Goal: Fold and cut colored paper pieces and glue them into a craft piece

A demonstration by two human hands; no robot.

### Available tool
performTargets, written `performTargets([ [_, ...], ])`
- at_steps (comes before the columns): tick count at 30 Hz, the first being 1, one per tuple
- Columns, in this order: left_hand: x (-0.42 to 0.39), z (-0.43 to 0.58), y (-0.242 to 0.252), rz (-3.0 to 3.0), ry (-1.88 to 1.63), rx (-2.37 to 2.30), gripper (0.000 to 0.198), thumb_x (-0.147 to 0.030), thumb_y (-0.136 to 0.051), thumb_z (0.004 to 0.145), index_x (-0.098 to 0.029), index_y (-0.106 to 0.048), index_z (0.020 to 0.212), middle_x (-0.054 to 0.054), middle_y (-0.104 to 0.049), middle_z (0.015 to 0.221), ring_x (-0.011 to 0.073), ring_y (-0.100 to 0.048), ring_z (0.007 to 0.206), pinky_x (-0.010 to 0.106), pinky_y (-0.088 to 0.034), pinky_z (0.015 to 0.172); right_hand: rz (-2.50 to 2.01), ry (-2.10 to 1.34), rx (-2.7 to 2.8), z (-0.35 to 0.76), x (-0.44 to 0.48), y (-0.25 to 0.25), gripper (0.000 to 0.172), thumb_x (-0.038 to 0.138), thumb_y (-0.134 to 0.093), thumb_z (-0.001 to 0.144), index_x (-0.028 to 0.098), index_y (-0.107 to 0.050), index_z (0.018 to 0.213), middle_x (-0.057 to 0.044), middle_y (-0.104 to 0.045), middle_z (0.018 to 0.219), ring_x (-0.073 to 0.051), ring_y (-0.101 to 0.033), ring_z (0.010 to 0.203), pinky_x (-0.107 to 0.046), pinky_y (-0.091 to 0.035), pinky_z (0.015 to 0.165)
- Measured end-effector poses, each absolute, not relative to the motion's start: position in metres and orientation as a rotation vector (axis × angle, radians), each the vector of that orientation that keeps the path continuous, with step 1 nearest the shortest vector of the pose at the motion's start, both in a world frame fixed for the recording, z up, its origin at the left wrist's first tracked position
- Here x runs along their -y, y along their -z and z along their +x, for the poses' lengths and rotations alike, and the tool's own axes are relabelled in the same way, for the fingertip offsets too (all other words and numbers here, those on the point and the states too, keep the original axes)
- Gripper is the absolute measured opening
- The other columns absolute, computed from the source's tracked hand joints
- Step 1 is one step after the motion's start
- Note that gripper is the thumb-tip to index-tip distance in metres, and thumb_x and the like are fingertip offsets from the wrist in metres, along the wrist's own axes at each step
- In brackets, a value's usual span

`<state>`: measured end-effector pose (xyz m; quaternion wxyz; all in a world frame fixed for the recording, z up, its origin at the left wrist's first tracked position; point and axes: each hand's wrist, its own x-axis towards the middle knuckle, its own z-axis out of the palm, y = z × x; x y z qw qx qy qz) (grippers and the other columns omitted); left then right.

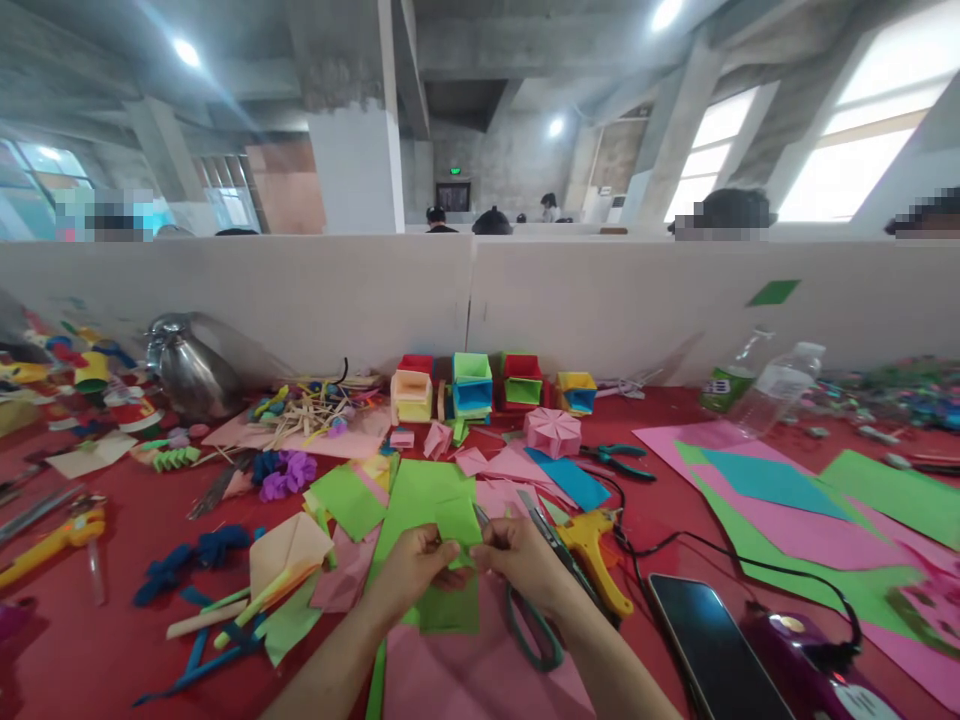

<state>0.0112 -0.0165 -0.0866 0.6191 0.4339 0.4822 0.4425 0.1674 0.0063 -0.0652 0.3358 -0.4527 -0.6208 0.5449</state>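
Between my two hands is a small piece of green paper. My left hand pinches its left side between thumb and fingers. At the right edge, my right hand is closed in a pinch on the same paper. Scissors with dark green handles lie beneath my right hand, their blades partly hidden by it. Below the hands are another green paper piece and a large pink sheet. A yellow glue gun rests just right of my right hand.
Folded paper boxes and a pink paper box stand at the back. A phone and a purple device with a black cord lie right. Plastic bottles, a metal jug, pliers and paper scraps surround the work area.
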Motion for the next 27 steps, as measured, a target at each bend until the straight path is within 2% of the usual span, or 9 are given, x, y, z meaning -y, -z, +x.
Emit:
performTargets([
  [5, 0.020, 0.010, 0.091, 1.009, -1.061, -1.090, 0.040, -0.052, -0.070, 0.060, -0.017, -0.053, 0.064, -0.005, -0.058, 0.055, 0.0139, -0.058, 0.047, 0.028, -0.049, 0.054, -1.154, -1.413, 1.638, 0.169, -0.006, 0.069, 0.031, 0.043, -0.059, 0.071, 0.016, -0.052, 0.056, 0.005, -0.047, 0.048, -0.008, -0.039, 0.045, -0.021, -0.031, 0.047],
  [8, 0.021, 0.009, 0.093, 1.026, -1.070, -1.072, 0.040, -0.052, -0.070, 0.060, -0.016, -0.054, 0.065, -0.004, -0.055, 0.057, 0.0134, -0.055, 0.049, 0.027, -0.047, 0.054, -1.148, -1.364, 1.659, 0.169, -0.006, 0.070, 0.031, 0.041, -0.056, 0.075, 0.016, -0.052, 0.057, 0.006, -0.042, 0.050, -0.008, -0.037, 0.048, -0.021, -0.030, 0.049],
  [12, 0.019, 0.004, 0.095, 1.066, -1.138, -1.123, 0.038, -0.050, -0.069, 0.063, -0.015, -0.057, 0.071, -0.006, -0.047, 0.053, 0.0098, -0.044, 0.049, 0.020, -0.035, 0.048, -1.163, -1.351, 1.730, 0.167, -0.004, 0.071, 0.029, 0.035, -0.057, 0.074, 0.016, -0.051, 0.053, 0.006, -0.037, 0.047, -0.008, -0.032, 0.046, -0.020, -0.025, 0.046],
  [16, 0.017, 0.000, 0.094, 1.073, -1.181, -1.223, 0.038, -0.051, -0.065, 0.066, -0.015, -0.054, 0.062, -0.009, -0.032, 0.049, 0.0078, -0.030, 0.046, 0.020, -0.024, 0.044, -1.171, -1.325, 1.787, 0.164, -0.001, 0.072, 0.025, 0.031, -0.057, 0.074, 0.014, -0.054, 0.055, 0.006, -0.037, 0.049, -0.008, -0.032, 0.049, -0.020, -0.025, 0.047],
  [20, 0.019, 0.001, 0.089, 1.106, -1.150, -1.237, 0.036, -0.050, -0.064, 0.067, -0.015, -0.054, 0.061, -0.008, -0.032, 0.051, 0.0087, -0.030, 0.049, 0.020, -0.024, 0.046, -1.208, -1.231, 1.802, 0.163, 0.002, 0.072, 0.023, 0.026, -0.051, 0.076, 0.015, -0.052, 0.056, 0.005, -0.037, 0.052, -0.008, -0.034, 0.050, -0.021, -0.027, 0.049],
  [23, 0.021, 0.000, 0.087, 1.167, -1.089, -1.204, 0.032, -0.043, -0.069, 0.064, -0.014, -0.057, 0.062, -0.006, -0.039, 0.053, 0.0094, -0.032, 0.052, 0.020, -0.025, 0.048, -1.209, -1.180, 1.870, 0.163, 0.006, 0.071, 0.017, 0.015, -0.053, 0.070, 0.015, -0.053, 0.053, 0.005, -0.041, 0.051, -0.009, -0.038, 0.051, -0.021, -0.027, 0.050],
  [27, 0.026, 0.001, 0.083, 1.196, -1.069, -1.222, 0.029, -0.036, -0.063, 0.072, -0.015, -0.052, 0.056, -0.005, -0.038, 0.054, 0.0102, -0.032, 0.055, 0.021, -0.026, 0.051, -1.223, -1.169, 1.905, 0.160, 0.013, 0.069, 0.014, 0.013, -0.053, 0.069, 0.015, -0.055, 0.055, 0.003, -0.046, 0.053, -0.010, -0.041, 0.053, -0.022, -0.028, 0.051],
])
